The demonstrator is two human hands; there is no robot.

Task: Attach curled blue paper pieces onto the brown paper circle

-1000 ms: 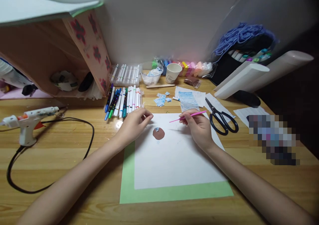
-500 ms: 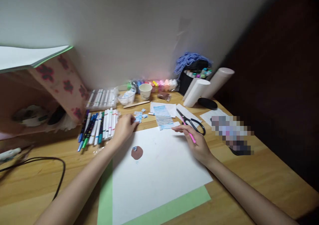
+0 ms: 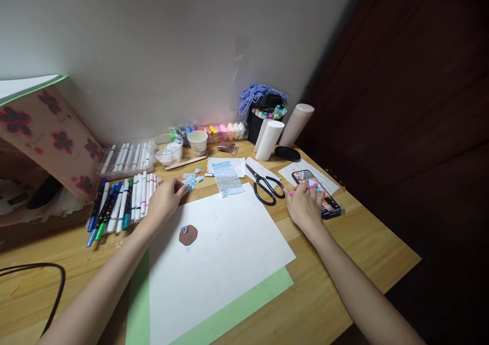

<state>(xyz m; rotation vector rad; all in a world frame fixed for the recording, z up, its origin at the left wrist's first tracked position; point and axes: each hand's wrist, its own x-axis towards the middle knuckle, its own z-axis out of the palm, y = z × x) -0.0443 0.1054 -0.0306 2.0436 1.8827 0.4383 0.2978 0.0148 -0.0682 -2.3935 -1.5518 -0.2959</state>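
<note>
My left hand (image 3: 165,199) rests at the upper left corner of the white sheet (image 3: 225,253), fingers curled near the small blue paper scraps (image 3: 191,180). A brown clay disc (image 3: 188,235) with a blue scrap on top lies on the sheet. My right hand (image 3: 303,204) holds a thin pink tool (image 3: 303,189) while its fingers reach onto a phone (image 3: 317,192) lying on the desk to the right.
Black scissors (image 3: 265,188) lie between sheet and phone. A row of markers (image 3: 122,202) sits left. A blue-scribbled paper strip (image 3: 227,178), paper cup (image 3: 197,142), clear bowl (image 3: 168,151), clay tubs (image 3: 217,130), white cylinders (image 3: 270,140) and a black cable (image 3: 34,271) surround.
The camera has turned right. My right hand moved off the white sheet, past the scissors, onto the phone, keeping the pink tool. My left hand shifted up toward the blue scraps.
</note>
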